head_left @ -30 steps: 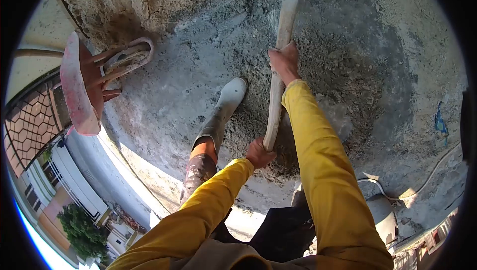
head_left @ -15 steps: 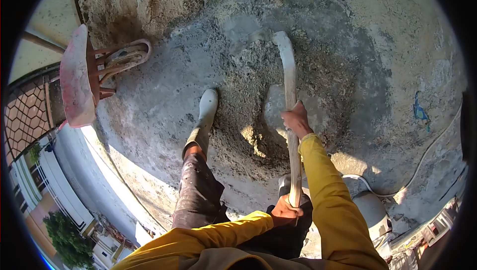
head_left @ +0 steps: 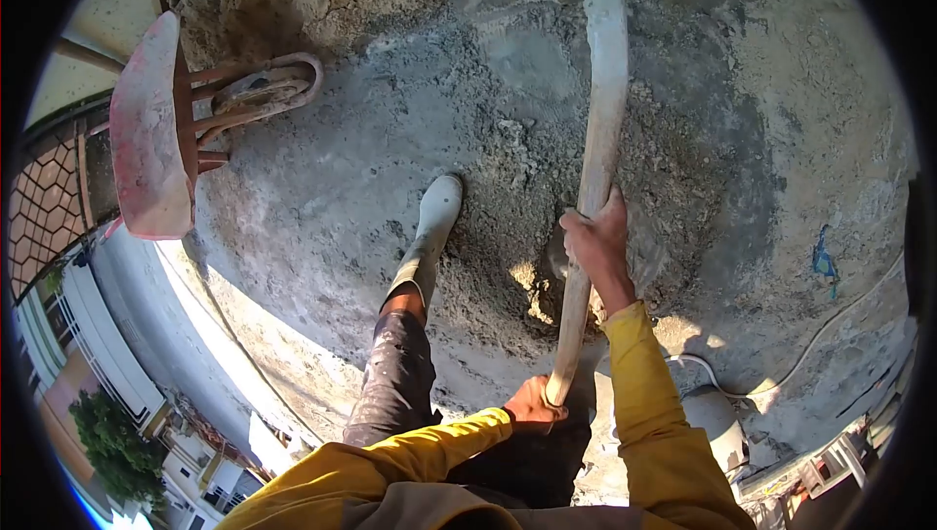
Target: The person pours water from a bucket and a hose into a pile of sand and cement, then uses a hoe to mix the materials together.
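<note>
Both my hands hold a long hoe (head_left: 600, 130), its wooden handle pale and smeared with cement near the head. The grey blade at the far end blends with the wet ground colour, so its edge is hard to make out. My left hand (head_left: 535, 403) wraps round the butt of the handle, close to my body. Farther up, my right hand (head_left: 597, 242) is closed round the middle of the shaft. Beneath the tool lies a mound of damp grey mortar mix (head_left: 508, 227) spread over the ground.
A wheelbarrow (head_left: 151, 140) with a worn red tray stands on the left. My white boot (head_left: 441, 203) is planted beside the mix. To the right are a grey bucket (head_left: 712, 418), a pale hose (head_left: 820, 335) and a blue scrap (head_left: 823, 257).
The hoe head has moved away from me and appears larger, as if lifted. Both hands have risen with it, and the handle now leans more to the right.
</note>
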Available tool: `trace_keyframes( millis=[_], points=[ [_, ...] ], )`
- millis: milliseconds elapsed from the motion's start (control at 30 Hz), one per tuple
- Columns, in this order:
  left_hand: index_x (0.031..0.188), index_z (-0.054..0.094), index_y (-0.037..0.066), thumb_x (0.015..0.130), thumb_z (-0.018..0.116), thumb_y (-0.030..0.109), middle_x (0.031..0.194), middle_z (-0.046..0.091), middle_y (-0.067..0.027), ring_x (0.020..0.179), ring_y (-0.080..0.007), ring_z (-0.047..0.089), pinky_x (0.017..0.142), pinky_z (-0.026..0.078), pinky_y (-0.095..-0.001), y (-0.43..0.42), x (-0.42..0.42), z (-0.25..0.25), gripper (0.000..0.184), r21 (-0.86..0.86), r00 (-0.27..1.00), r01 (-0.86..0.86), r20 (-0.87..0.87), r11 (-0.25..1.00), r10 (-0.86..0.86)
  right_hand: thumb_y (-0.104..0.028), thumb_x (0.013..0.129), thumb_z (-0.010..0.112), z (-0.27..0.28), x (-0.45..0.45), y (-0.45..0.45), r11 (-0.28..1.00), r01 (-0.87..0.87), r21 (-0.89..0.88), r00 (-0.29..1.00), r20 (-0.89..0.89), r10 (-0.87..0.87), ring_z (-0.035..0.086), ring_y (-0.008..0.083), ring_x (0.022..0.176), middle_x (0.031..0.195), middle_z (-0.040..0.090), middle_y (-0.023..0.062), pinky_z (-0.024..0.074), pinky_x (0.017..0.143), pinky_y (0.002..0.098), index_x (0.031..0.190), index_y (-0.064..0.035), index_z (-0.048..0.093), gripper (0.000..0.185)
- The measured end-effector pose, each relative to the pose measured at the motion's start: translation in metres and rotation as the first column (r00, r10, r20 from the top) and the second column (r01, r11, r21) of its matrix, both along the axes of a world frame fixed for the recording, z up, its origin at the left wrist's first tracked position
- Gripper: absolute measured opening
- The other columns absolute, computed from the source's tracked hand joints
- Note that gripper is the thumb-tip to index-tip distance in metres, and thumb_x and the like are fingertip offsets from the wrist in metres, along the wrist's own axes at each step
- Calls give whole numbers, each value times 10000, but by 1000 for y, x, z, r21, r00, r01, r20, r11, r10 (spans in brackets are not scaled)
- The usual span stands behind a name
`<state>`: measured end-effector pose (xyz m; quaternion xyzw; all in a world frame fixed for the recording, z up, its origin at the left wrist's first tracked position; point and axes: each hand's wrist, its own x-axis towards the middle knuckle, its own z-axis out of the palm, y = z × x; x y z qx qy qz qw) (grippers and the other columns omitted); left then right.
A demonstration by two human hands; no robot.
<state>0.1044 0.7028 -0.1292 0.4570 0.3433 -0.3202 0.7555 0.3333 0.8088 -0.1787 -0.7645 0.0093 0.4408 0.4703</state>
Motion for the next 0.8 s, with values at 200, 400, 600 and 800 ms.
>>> trace_keyframes(
  millis=[200,400,600,800],
  points=[
    [722,553,-2,654,695,164,611,598,-144,563,-243,605,551,482,-363,118,-21,-122,230,470,955,-207,-92,858,281,-64,681,650,-141,-22,157,986,-128,-109,978,152,144,630,412,904,992,598,309,514,805,399,1072,105,440,475],
    [684,520,5,680,631,19,565,532,-48,500,-140,528,462,428,-308,38,19,-41,112,62,834,-526,-155,848,529,-22,694,588,-134,-31,92,857,-379,-350,917,-18,398,579,427,1020,1061,572,319,471,883,419,1085,105,454,433],
    [625,566,24,733,661,76,557,590,-63,508,-142,582,475,471,-292,-32,-10,57,154,-184,919,-385,-172,905,356,-96,686,612,-89,-57,-48,834,-362,-415,876,155,457,649,314,702,871,610,241,523,553,376,1066,70,439,449],
    [958,544,7,710,667,207,607,558,-123,579,-250,607,553,489,-367,-95,-77,104,342,50,990,-138,37,989,136,-1,682,593,5,-87,-144,969,-191,-158,939,257,227,505,155,470,687,442,36,424,394,303,1031,-14,363,418]
  ],
)
